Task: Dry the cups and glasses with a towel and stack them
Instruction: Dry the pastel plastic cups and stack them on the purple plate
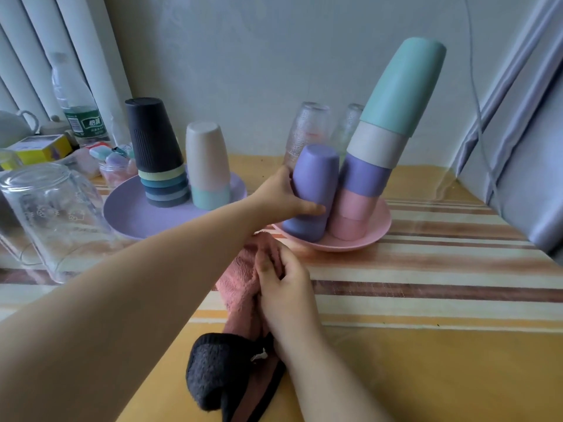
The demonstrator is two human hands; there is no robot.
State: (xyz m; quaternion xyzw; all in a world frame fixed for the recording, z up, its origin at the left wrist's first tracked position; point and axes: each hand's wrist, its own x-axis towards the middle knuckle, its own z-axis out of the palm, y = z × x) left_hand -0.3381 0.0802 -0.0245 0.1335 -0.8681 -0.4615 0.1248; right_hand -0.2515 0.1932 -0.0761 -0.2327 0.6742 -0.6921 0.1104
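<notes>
Fingers [268, 263] half buried in towel [243, 278]

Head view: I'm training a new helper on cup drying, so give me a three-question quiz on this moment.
1. True or false: the left hand grips the upside-down purple plastic cup.
2. What does the right hand hold?
A. clear glass
B. fluffy pink towel
C. bottle
3. Which colour cup tops the leaning stack on the round pink plate?

Key: 1 true; 2 B; 3 teal.
</notes>
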